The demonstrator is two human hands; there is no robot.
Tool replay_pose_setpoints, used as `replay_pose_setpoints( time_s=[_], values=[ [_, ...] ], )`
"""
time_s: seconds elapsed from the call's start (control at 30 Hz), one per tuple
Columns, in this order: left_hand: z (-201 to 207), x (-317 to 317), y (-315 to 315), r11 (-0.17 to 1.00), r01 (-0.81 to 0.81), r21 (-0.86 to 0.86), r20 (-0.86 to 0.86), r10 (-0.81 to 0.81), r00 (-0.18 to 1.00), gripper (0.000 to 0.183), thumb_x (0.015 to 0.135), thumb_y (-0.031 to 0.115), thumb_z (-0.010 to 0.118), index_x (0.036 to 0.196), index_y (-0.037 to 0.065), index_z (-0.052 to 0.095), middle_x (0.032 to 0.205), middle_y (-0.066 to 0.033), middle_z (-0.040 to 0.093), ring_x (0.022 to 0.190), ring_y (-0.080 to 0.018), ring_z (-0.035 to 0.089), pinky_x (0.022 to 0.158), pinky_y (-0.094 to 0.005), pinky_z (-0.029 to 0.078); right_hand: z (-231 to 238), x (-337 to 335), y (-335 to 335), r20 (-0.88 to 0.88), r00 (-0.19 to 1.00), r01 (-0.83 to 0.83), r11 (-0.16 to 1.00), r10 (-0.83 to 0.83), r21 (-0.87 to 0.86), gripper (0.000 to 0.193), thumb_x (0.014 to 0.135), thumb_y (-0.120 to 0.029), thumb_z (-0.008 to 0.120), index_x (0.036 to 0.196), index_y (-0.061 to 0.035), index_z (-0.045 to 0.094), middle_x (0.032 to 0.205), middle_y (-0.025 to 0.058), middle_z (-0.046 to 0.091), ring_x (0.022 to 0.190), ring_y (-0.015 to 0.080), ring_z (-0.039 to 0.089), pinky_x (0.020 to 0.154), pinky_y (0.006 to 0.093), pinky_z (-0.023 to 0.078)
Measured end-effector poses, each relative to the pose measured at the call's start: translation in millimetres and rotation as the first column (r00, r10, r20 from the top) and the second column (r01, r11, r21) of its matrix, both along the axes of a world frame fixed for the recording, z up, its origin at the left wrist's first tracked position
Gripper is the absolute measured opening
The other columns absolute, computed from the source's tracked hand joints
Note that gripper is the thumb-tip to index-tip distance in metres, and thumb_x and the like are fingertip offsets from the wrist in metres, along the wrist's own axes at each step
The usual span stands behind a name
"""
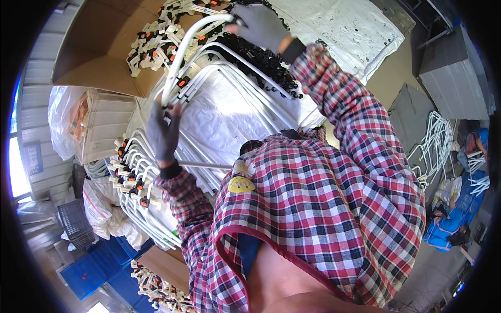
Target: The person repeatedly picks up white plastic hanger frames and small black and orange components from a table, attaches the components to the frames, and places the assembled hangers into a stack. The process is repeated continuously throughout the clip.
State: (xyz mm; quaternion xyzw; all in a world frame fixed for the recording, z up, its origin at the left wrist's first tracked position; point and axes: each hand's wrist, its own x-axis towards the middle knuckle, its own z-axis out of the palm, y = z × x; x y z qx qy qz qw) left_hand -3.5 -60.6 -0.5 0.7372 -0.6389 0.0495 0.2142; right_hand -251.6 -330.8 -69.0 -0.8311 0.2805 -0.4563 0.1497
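A white bent tube (182, 52) is held up in an arc between two grey-gloved hands set well apart. Its lower end is gripped by the left hand (163, 133), with bare fingertips showing. The upper end is met by the right hand (259, 27), where a black piece (239, 21) is seen; because of blur, it cannot be told whether the fingers are closed on tube or piece. Both arms are covered by a red, black and white plaid garment (297, 203).

Below the raised tube, more white tubes (229, 73) are laid over a pale, shiny sheet (214, 112). Small black parts (255, 55) are heaped near the right hand, and cream, black and orange clips (154, 49) are piled beside an open cardboard box (99, 41). Near the left forearm, curved tubes (138, 201) fitted with similar clips are lined up.

Farther out, a white sack (104, 203) is seen at left; at right, a person in blue (443, 232) is pictured near a loose stack of white frames (438, 136).
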Motion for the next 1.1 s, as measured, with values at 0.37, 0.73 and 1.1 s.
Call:
replay_pose_setpoints(
  time_s=[0.37,0.73,1.1],
  values=[
    [-5,-38,-73,0.993,0.04,0.108,-0.144,-0.024,0.989,0.05,0.101,0.043,0.049,0.141,0.013,0.046,0.085,-0.0199,0.07,0.076,-0.0379,0.068,0.063,-0.0441,0.05,37,60,37,-0.366,0.91,-0.338,0.859,0.193,-0.386,0.008,0.085,-0.018,0.062,0.088,-0.0129,0.066,0.076,0.0078,0.067,0.082,0.0285,0.067,0.078,0.0409,0.05],
    [-33,-16,-83,0.976,0.207,0.073,-0.549,-0.134,0.825,0.034,0.102,0.031,0.052,0.12,0.002,0.056,0.077,-0.004,0.064,0.061,-0.0125,0.057,0.055,-0.0286,0.044,34,93,51,-0.674,0.728,-0.512,0.753,0.126,-0.413,0.016,0.082,-0.026,0.066,0.095,-0.0182,0.072,0.087,0.0047,0.07,0.089,0.0236,0.069,0.089,0.0412,0.05],
    [-25,33,-5,0.978,-0.143,0.155,-0.754,0.211,0.622,0.027,0.096,0.02,0.064,0.117,0.003,0.064,0.064,0.005,0.052,0.051,-0.002,0.043,0.047,-0.018,0.031,-138,-9,-72,-0.652,0.74,0.548,0.711,-0.167,0.441,0.042,0.083,-0.039,0.066,0.113,-0.0102,0.068,0.11,0.0145,0.069,0.101,0.0338,0.067,0.084,0.0444,0.056]
  ],
)
